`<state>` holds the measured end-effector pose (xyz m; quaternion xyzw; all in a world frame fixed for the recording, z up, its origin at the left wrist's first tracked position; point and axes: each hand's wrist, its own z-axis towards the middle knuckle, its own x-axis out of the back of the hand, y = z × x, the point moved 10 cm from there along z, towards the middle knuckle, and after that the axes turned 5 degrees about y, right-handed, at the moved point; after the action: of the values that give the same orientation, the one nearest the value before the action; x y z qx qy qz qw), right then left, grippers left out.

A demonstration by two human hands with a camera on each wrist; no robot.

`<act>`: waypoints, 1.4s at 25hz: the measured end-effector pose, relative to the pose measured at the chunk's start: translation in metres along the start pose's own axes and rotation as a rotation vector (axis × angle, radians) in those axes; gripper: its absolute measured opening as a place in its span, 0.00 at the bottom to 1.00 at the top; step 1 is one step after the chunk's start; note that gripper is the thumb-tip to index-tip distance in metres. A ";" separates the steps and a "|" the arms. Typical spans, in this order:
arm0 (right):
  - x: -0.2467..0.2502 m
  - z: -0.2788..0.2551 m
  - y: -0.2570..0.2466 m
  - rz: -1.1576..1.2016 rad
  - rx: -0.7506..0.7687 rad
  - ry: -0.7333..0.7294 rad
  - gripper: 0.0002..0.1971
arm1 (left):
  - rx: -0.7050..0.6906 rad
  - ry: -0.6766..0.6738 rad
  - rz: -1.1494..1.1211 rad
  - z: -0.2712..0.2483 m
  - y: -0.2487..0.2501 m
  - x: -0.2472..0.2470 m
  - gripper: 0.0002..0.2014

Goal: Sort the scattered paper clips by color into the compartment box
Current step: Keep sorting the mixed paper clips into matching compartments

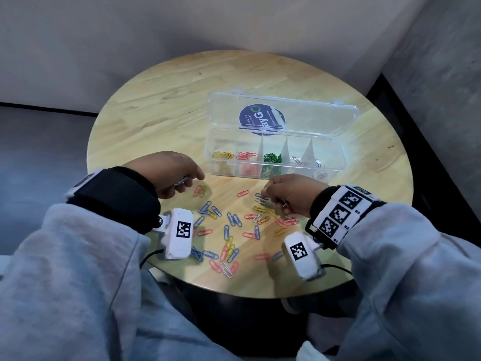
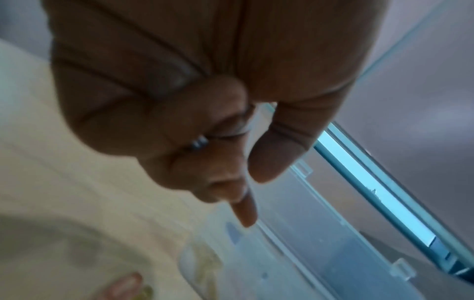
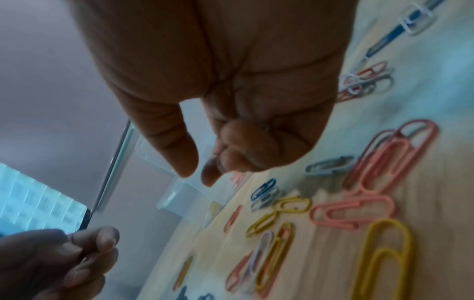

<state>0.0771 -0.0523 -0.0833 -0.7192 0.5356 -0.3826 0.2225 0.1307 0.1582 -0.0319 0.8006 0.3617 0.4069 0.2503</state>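
Many loose paper clips (image 1: 229, 238) in blue, pink, yellow and white lie on the near half of the round table. Behind them stands the clear compartment box (image 1: 338, 157), lid open, with yellow (image 1: 223, 155), pink (image 1: 246, 155), green (image 1: 272, 158), white and blue clips in separate compartments. My left hand (image 1: 187, 181) hovers left of the box, its curled fingers holding silvery clips (image 2: 200, 142). My right hand (image 1: 263, 194) is low over a blue clip (image 1: 261, 198) (image 3: 264, 188), thumb and forefinger (image 3: 209, 180) slightly apart. Its curled lower fingers seem to hold a pale clip (image 1: 285, 204).
The wooden table (image 1: 169, 113) is bare on its far left part. The box lid (image 1: 286, 110) lies back flat with a round blue sticker under it. A pink and yellow pair of clips (image 1: 200, 191) lies just under my left hand. Grey walls close in behind and at right.
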 end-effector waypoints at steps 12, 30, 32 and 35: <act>0.002 -0.006 -0.020 -0.682 0.147 0.159 0.08 | 0.045 0.115 0.787 0.009 -0.023 0.008 0.12; 0.008 -0.004 -0.015 -0.364 0.095 0.054 0.11 | -0.124 -0.219 0.140 -0.009 0.012 -0.041 0.14; 0.010 -0.006 -0.009 -0.145 0.044 0.030 0.12 | -0.130 -0.280 0.012 -0.015 0.017 -0.048 0.17; 0.003 -0.011 0.002 0.082 -0.026 -0.037 0.13 | -0.117 -0.327 -0.114 -0.020 0.022 -0.052 0.19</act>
<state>0.0681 -0.0548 -0.0769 -0.7065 0.5654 -0.3526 0.2385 0.1010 0.1056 -0.0298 0.8185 0.3367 0.2766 0.3745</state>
